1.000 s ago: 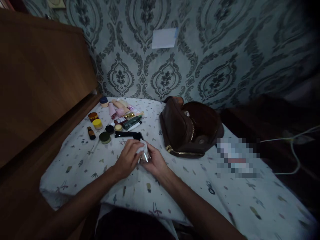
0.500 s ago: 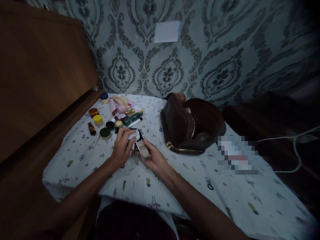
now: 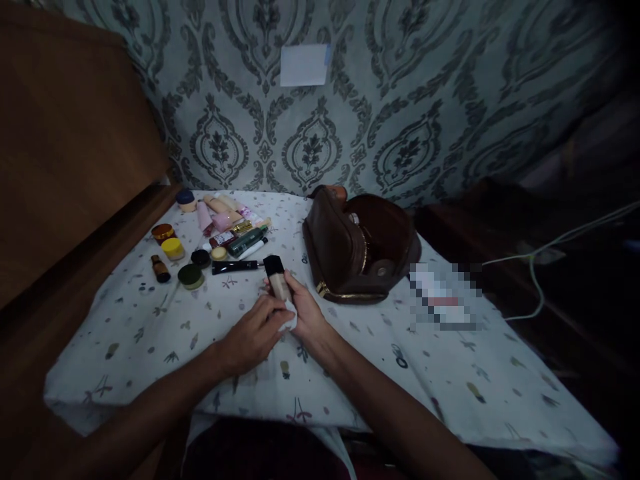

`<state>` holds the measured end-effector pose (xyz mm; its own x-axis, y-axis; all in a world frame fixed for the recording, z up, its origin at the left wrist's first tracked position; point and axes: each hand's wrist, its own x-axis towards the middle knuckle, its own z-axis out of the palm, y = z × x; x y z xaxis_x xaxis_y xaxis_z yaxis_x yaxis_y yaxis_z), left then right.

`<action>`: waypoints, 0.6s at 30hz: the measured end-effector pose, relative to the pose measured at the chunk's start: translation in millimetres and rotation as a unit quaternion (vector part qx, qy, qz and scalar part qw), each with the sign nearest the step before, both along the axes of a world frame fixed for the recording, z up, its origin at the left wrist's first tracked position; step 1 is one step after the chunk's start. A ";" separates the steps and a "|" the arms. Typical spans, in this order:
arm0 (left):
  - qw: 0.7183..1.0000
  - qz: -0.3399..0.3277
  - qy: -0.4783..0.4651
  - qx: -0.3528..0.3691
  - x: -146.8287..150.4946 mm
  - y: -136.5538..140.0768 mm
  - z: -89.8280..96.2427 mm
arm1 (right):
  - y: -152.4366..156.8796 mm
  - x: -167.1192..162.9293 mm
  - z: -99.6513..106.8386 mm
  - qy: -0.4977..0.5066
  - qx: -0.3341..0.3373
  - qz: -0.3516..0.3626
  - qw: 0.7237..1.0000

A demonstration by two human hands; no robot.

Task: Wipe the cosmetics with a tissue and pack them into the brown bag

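Observation:
My right hand (image 3: 309, 308) is wrapped round a foundation bottle (image 3: 281, 285) with beige contents and a black cap, held above the table with the cap pointing away from me. My left hand (image 3: 256, 331) pinches a white wipe (image 3: 289, 319) and presses it against the bottle's lower end. Just beyond my hands a black tube (image 3: 235, 267) lies on the cloth. Left of it are a dark green-lidded jar (image 3: 191, 277), a small black jar (image 3: 201, 258) and a little cream-coloured jar (image 3: 219, 253).
An open brown leather bag (image 3: 333, 250) stands right of my hands. Several tubes and bottles, including a dark green bottle (image 3: 247, 241), lie at the back left. A yellow-lidded jar (image 3: 173, 249) and a brown dropper-sized bottle (image 3: 161, 269) stand farther left. A wooden cabinet (image 3: 75, 147) borders the left.
My left hand has slid the wipe from the bottle's cap end down to its lower end. The black tube behind now shows fully. The camera view has turned slightly right.

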<state>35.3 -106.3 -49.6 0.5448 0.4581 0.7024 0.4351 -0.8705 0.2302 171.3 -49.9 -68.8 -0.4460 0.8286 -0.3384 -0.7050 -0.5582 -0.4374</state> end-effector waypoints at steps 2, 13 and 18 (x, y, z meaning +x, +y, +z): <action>1.000 0.006 -0.014 -0.011 -0.6 1.0 -0.9 | 0.0 0.8 0.0 0.007 -0.023 0.012 1.000; 0.964 0.207 -0.152 -0.069 -25.0 21.9 7.2 | -14.4 -12.4 1.3 -0.044 0.015 0.005 0.999; 0.970 0.180 -0.136 -0.090 -23.4 19.1 5.1 | -12.7 -14.0 1.7 -0.034 0.036 -0.035 0.998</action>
<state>12.0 -87.2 -44.6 0.1323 0.7132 0.6884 0.6055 -0.6080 0.5136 157.3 -62.6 -67.2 -0.3634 0.8802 -0.3053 -0.7086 -0.4739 -0.5227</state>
